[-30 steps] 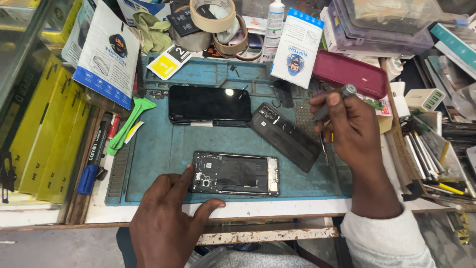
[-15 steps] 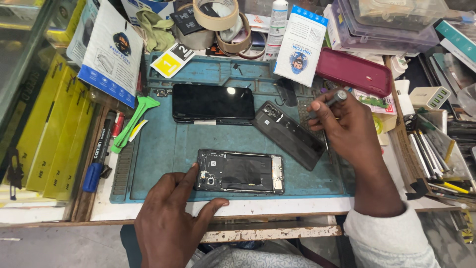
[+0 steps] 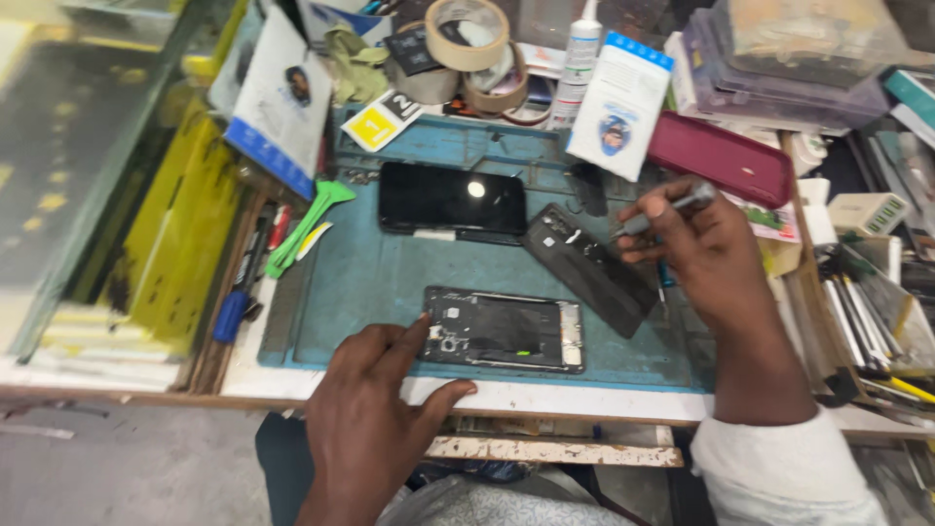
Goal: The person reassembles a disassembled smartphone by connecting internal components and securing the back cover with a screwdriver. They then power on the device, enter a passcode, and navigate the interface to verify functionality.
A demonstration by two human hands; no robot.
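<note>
Fingers of right hand (image 3: pixel 706 255) pinch metal screwdriver (image 3: pixel 672 207); left hand (image 3: pixel 375 414) flat, steadying opened phone frame (image 3: pixel 504 329).

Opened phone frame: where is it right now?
Head view: the opened phone frame lies at the blue mat's near edge, left hand touching its left end, black back cover just beyond.
</note>
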